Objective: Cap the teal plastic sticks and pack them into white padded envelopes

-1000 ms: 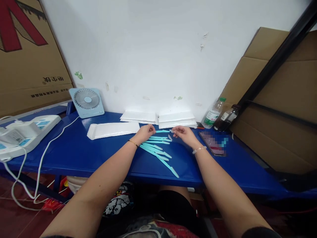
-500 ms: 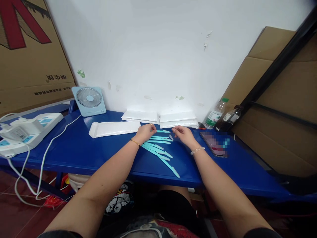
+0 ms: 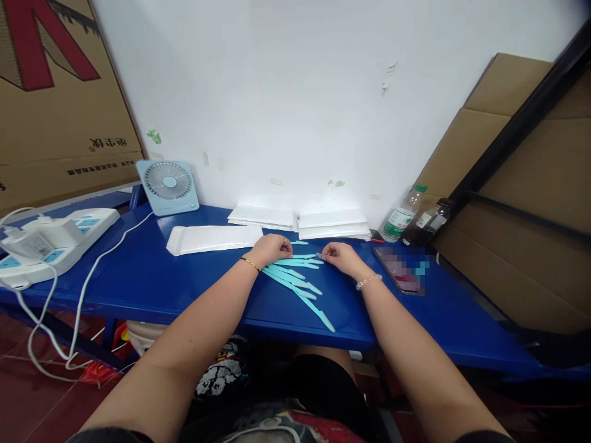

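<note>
My left hand point(image 3: 273, 249) is closed, thumb and fingertips pinching a teal eyebrow razor point(image 3: 305, 256) that points right. Between the thumb and fingers of my right hand point(image 3: 340, 255) is a small clear cap point(image 3: 319, 255), close to that razor's tip; whether the two touch I cannot tell. Another teal razor point(image 3: 301, 242) lies just beyond my left fingertips. Below my hands several more razors point(image 3: 300, 287) fan out on the blue table point(image 3: 207, 283), their near ends partly under my left wrist.
A white padded sleeve point(image 3: 212, 239) lies left of my hands. Two stacks of white packets, a left stack point(image 3: 263, 216) and a right stack point(image 3: 332, 223), stand by the wall. A phone point(image 3: 399, 271) and bottles point(image 3: 401, 215) are at right; a fan point(image 3: 168, 187) and power strip point(image 3: 92, 224) at left.
My left hand has come slightly nearer, from the far razor to the one below it. My right fingers have closed on the clear cap, which lay on the table before.
</note>
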Available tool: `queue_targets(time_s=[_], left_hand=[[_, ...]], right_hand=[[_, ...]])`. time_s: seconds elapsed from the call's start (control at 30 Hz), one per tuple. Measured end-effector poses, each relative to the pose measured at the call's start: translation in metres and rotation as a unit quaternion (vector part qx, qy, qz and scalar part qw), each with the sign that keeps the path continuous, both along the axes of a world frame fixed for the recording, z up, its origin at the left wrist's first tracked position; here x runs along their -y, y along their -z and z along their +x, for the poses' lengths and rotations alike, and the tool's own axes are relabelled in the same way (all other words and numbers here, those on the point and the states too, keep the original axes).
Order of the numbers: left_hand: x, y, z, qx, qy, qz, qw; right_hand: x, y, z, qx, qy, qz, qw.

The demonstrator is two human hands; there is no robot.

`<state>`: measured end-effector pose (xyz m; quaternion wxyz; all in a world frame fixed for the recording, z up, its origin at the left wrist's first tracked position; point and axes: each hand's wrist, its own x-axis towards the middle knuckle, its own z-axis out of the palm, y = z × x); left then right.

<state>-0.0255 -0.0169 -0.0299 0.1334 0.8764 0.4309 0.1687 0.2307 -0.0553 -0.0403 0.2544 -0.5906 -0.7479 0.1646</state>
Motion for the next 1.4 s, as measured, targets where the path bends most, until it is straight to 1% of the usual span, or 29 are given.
queue_targets(time_s=[0.07,0.17,0.23,0.37,0.63,0.9,1.0,1.13,1.23,1.33,1.4], left_hand=[[-0.001,0.0,0.0,-0.008,-0.001,0.011,1.0],[-0.001,0.001,0.0,-0.012,-0.004,0.028,1.0],[0.0,0.001,0.0,-0.007,0.003,0.023,1.0],[0.001,0.0,0.001,-0.009,0.009,0.022,1.0],[-0.002,0.001,0.003,-0.031,-0.002,0.044,0.999],[-0.003,0.002,0.0,-0.022,0.015,0.053,0.998],[-0.004,0.004,0.001,-0.018,0.021,0.049,0.998],[-0.004,0.005,0.003,-0.017,0.037,0.055,0.998],[-0.002,0.005,0.004,-0.025,0.048,0.067,0.996],[-0.001,0.005,0.004,-0.004,0.027,0.104,0.994],[0.001,0.005,0.004,0.003,0.013,0.099,0.995]], right_hand=[[0.001,0.0,0.003,0.0,-0.02,0.013,1.0],[0.0,0.001,0.005,0.024,-0.043,0.062,0.997],[-0.001,0.001,0.004,0.047,-0.053,0.088,0.994],[-0.001,0.001,0.002,0.082,-0.06,0.115,0.988],[0.001,0.0,-0.006,0.109,-0.07,0.142,0.981],[0.003,-0.003,-0.011,0.121,-0.076,0.147,0.979],[0.002,-0.002,-0.012,0.113,-0.089,0.147,0.979],[-0.001,0.004,-0.015,0.107,-0.136,0.159,0.972],[-0.002,0.005,-0.016,0.098,-0.144,0.156,0.972],[0.003,0.0,-0.015,0.041,-0.13,0.15,0.979],[0.008,-0.006,-0.012,-0.013,-0.122,0.141,0.982]])
